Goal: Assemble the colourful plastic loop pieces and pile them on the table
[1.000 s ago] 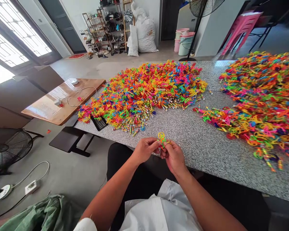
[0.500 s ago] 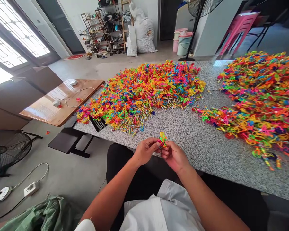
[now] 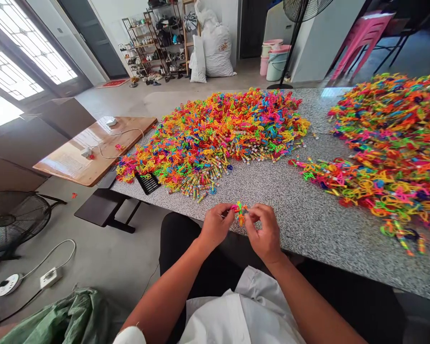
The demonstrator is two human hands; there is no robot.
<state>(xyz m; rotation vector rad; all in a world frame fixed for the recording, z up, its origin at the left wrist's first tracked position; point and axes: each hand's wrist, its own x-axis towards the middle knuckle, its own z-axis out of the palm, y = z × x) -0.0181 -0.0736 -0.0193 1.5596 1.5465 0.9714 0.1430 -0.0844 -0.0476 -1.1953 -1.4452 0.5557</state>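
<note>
Closely, left grip [image 3: 215, 225] and right grip [image 3: 265, 233] flank plastic [image 3: 240, 209].

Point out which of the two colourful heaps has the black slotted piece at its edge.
The left heap, nearer the wooden tabletop: the black slotted piece lies at its near-left edge; the right heap shows none.

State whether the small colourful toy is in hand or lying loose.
In hand: the left hand and right hand hold the toy between them, near the edge of the table.
</note>
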